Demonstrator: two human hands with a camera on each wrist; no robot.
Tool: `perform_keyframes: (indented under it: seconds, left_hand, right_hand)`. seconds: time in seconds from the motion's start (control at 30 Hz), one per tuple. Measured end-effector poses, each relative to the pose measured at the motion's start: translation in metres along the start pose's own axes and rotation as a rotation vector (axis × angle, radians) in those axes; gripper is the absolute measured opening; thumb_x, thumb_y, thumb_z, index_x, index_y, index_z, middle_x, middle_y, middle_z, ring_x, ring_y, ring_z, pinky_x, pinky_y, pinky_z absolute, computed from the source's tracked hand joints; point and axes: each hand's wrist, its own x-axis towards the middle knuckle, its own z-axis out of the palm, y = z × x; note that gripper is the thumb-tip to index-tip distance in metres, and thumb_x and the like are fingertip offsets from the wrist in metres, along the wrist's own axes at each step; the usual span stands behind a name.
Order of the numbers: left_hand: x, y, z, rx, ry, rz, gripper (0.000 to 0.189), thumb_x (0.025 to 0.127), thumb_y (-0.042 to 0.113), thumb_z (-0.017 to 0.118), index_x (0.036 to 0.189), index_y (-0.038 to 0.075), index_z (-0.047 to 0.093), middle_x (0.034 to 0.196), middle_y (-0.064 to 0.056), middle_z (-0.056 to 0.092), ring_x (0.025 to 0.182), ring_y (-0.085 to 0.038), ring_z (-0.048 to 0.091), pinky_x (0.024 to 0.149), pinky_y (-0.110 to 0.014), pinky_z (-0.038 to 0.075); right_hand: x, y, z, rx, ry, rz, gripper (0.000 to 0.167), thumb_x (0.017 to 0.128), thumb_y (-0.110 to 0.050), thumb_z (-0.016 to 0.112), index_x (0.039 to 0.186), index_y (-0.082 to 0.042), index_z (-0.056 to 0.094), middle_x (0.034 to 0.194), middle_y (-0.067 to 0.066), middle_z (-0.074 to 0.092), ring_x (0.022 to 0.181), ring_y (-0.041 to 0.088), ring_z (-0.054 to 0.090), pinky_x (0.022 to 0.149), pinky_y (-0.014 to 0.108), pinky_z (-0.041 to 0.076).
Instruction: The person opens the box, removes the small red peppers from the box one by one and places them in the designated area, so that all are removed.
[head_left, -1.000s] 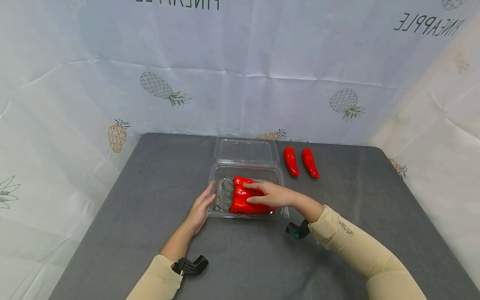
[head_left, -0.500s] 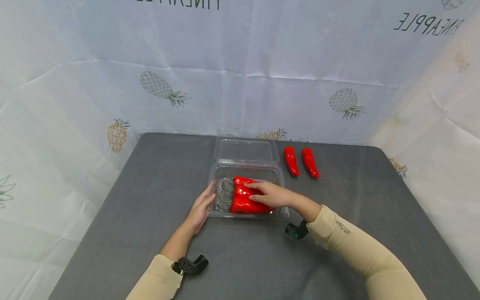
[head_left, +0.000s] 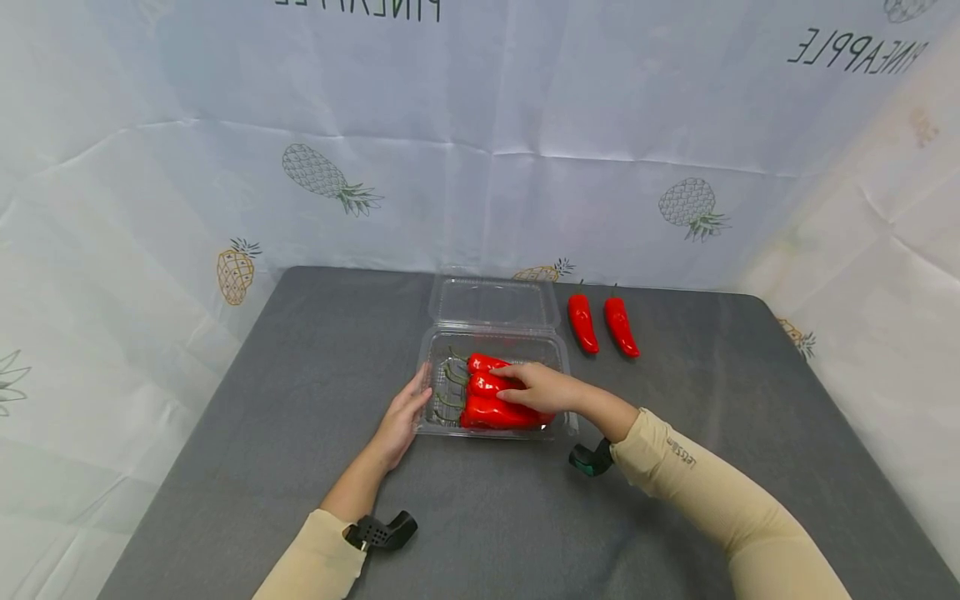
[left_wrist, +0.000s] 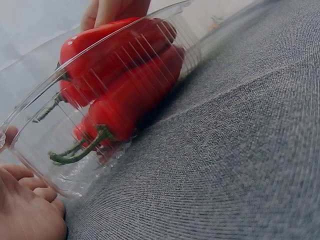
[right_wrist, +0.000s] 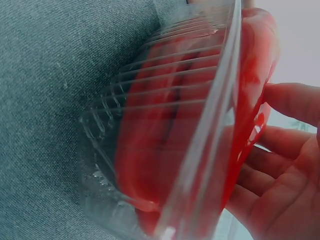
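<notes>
Across the pale backdrop point(head_left: 525, 100), "PINEAPPLE" reads mirror-reversed at upper right; second print at top left, also reversed, cut by the frame edge. Pineapple drawings point(head_left: 313, 170) around it. Dark lettering on right sleeve point(head_left: 712, 492), too small to read surely.

Red peppers lie inside the clear container point(head_left: 442, 354), mid-tabletop point(head_left: 337, 358), with at least four green stems point(left_wrist: 77, 158). Long axes run left-right, along the container's long side; stems point left, tips right. Front pepper point(head_left: 495, 414) and rear pepper point(head_left: 483, 362) flank middle pepper point(head_left: 485, 384).

Right hand point(head_left: 546, 390): grip closed on middle pepper, thumb on near side, fingers on far side. Left hand point(head_left: 401, 423): grip holds the container's left end.

Hinged lid point(head_left: 495, 302) lies open toward the backdrop. Just right of it on the tabletop, two loose peppers: left one point(head_left: 582, 323), right one point(head_left: 621, 327), side by side, apart, stems toward backdrop, roughly crosswise to those inside.

Right hand covers the peppers' right part from above; in both wrist views the ribbed clear wall stands before them. Black wrist mounts: left mount point(head_left: 382, 531), right mount point(head_left: 591, 459).
</notes>
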Motion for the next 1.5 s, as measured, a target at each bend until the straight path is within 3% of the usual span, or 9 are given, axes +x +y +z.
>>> perform_keyframes:
  seconds: [0.6, 0.73, 0.87, 1.0, 1.1, 1.2, 1.37, 1.5]
  left_hand:
    - [0.001, -0.002, -0.001, -0.014, -0.014, 0.017, 0.06, 0.101, 0.019, 0.032, 0.149, 0.003, 0.0, 0.158, -0.008, -0.001, 0.145, -0.022, -0.009, 0.118, -0.046, -0.003]
    - [0.001, -0.002, -0.001, -0.013, -0.011, 0.019, 0.06, 0.101, 0.018, 0.032, 0.149, 0.002, 0.001, 0.158, -0.008, 0.0, 0.145, -0.022, -0.008, 0.118, -0.046, -0.002]
    - [0.001, -0.002, -0.001, -0.01, -0.009, 0.019, 0.06, 0.101, 0.019, 0.033, 0.149, 0.001, 0.001, 0.158, -0.009, 0.0, 0.145, -0.024, -0.008, 0.117, -0.047, -0.002]
    - [0.001, -0.002, -0.001, -0.011, -0.007, 0.018, 0.06, 0.101, 0.018, 0.033, 0.149, 0.001, 0.002, 0.158, -0.009, 0.0, 0.145, -0.024, -0.007, 0.118, -0.046, -0.001]
    - [0.001, -0.002, -0.001, -0.018, -0.005, 0.019, 0.059, 0.101, 0.018, 0.033, 0.149, 0.002, 0.002, 0.158, -0.009, 0.001, 0.146, -0.023, -0.007, 0.118, -0.046, -0.001]
    - [0.001, -0.003, -0.001, -0.02, -0.005, 0.018, 0.06, 0.101, 0.018, 0.033, 0.149, 0.001, 0.002, 0.158, -0.009, 0.001, 0.145, -0.023, -0.007, 0.118, -0.045, -0.001]
    - [0.001, -0.003, -0.001, -0.018, -0.008, 0.023, 0.06, 0.101, 0.019, 0.033, 0.149, 0.0, 0.001, 0.158, -0.012, 0.0, 0.145, -0.025, -0.008, 0.117, -0.047, -0.002]
    - [0.001, -0.002, -0.001, -0.021, -0.007, 0.02, 0.059, 0.101, 0.018, 0.032, 0.149, 0.0, 0.001, 0.158, -0.01, 0.0, 0.145, -0.023, -0.007, 0.118, -0.045, -0.002]
  right_hand:
    - [0.003, 0.004, -0.001, -0.008, 0.047, -0.07, 0.048, 0.093, -0.024, 0.056, 0.135, -0.001, 0.047, 0.137, 0.019, 0.048, 0.124, 0.029, 0.047, 0.103, 0.045, 0.041]
    - [0.002, 0.005, -0.003, 0.025, 0.064, -0.074, 0.048, 0.093, -0.025, 0.057, 0.133, -0.001, 0.049, 0.135, 0.018, 0.051, 0.116, 0.026, 0.051, 0.095, 0.039, 0.047]
    - [0.002, 0.005, -0.007, 0.057, 0.079, -0.077, 0.047, 0.091, -0.025, 0.059, 0.131, -0.001, 0.052, 0.129, 0.015, 0.056, 0.097, 0.019, 0.053, 0.079, 0.029, 0.048]
    - [0.002, 0.007, -0.01, 0.144, 0.092, -0.052, 0.046, 0.089, -0.024, 0.062, 0.13, -0.004, 0.053, 0.115, 0.011, 0.061, 0.079, 0.016, 0.051, 0.063, 0.026, 0.046]
    - [0.002, 0.01, -0.013, 0.204, 0.093, -0.032, 0.045, 0.089, -0.024, 0.063, 0.129, -0.005, 0.055, 0.104, 0.009, 0.063, 0.072, 0.015, 0.052, 0.059, 0.026, 0.048]
    - [0.002, 0.013, -0.015, 0.24, 0.097, -0.036, 0.044, 0.089, -0.025, 0.062, 0.128, -0.004, 0.055, 0.107, 0.01, 0.063, 0.076, 0.014, 0.056, 0.063, 0.026, 0.05]
    - [0.0, 0.02, -0.017, 0.307, 0.141, -0.019, 0.044, 0.088, -0.027, 0.063, 0.126, -0.005, 0.057, 0.117, 0.012, 0.061, 0.095, 0.019, 0.061, 0.079, 0.029, 0.053]
    - [-0.002, 0.027, -0.018, 0.386, 0.172, 0.009, 0.046, 0.088, -0.026, 0.064, 0.129, -0.007, 0.056, 0.119, 0.013, 0.061, 0.097, 0.021, 0.061, 0.079, 0.03, 0.054]
